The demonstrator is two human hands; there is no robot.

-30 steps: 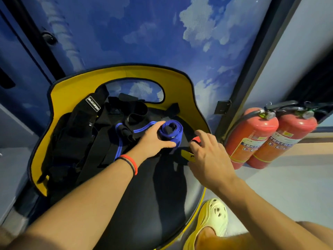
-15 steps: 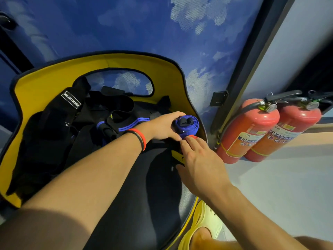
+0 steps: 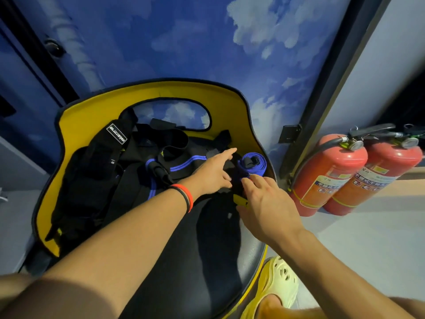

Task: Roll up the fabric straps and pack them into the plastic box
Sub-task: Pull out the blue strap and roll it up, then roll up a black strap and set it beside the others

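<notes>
Rolled blue strap (image 3: 251,165): yellow rim (image 3: 230,97) close behind and right; black strap pile (image 3: 92,180) left; open black seat (image 3: 195,249) nearer.

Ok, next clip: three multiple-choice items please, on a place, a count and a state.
1. Where does the rolled blue strap lie? A on the floor; B on the seat, by its right yellow rim; C in a plastic box.
2. How many red fire extinguishers are there? A one; B four; C two.
3. The left hand is: A open, fingers straight; B a fist; C gripping a bottle.
Key: 1B, it rests inside the rim; 2C, two stand side by side; 3A, fingers stretched, holding nothing.
</notes>
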